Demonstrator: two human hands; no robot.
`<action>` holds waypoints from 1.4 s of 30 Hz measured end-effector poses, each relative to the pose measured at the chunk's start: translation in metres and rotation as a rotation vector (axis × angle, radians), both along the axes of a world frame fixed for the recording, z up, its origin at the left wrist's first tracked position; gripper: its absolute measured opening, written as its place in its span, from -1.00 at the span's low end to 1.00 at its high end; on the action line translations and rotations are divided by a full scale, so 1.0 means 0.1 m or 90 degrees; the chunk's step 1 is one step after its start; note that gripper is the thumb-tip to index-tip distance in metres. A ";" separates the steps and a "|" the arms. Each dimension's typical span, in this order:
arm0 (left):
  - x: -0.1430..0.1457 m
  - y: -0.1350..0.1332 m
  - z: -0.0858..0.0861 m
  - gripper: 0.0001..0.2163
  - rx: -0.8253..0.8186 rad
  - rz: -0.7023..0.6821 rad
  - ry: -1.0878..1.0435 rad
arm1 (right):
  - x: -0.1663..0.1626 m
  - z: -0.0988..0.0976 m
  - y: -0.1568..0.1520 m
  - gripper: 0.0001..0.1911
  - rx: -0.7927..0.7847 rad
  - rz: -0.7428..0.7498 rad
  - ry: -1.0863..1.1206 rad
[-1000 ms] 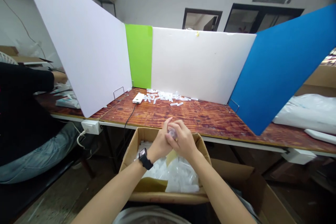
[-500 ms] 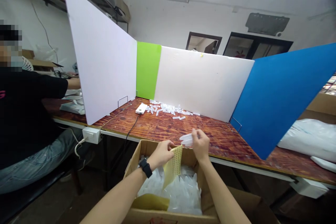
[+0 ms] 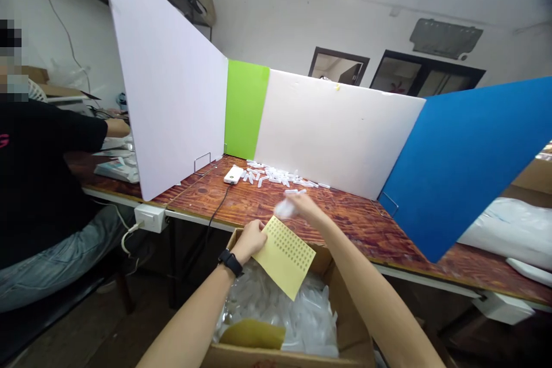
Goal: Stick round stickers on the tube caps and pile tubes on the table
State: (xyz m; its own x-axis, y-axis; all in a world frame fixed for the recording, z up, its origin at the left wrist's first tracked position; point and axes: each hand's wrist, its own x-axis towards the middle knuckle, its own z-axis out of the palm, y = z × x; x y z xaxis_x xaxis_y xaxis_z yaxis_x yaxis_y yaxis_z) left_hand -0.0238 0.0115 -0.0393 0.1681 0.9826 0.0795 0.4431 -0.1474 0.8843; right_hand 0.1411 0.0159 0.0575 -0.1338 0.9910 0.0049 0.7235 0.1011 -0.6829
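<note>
Yellow sheet (image 3: 284, 257) | left grip (image 3: 250, 241) pinching it | right grip (image 3: 302, 205) pinching clear plastic piece (image 3: 283, 209) | cardboard box (image 3: 350, 322): more pieces (image 3: 280, 310)

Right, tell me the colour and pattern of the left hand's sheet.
The sheet is pale yellow with a grid of dark dots; head view.

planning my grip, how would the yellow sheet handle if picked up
The yellow sheet is probably very light, since it looks thin. It likely has some stiffness: it stands out from the left hand without visibly drooping. It looks smooth, so maybe slippery.
</note>
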 end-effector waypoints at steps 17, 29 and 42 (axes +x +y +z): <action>0.04 -0.08 0.07 -0.88 0.047 -0.021 0.024 | 0.44 -0.63 0.08 -0.60 0.355 -0.268 -0.029; 0.03 -0.09 0.09 -0.95 0.113 -0.046 -0.108 | 0.05 -0.27 -0.69 -0.61 0.074 0.128 0.101; 0.01 0.00 0.01 -0.94 0.155 0.094 -0.104 | -0.37 -1.38 -0.69 -0.61 -0.194 0.115 -0.220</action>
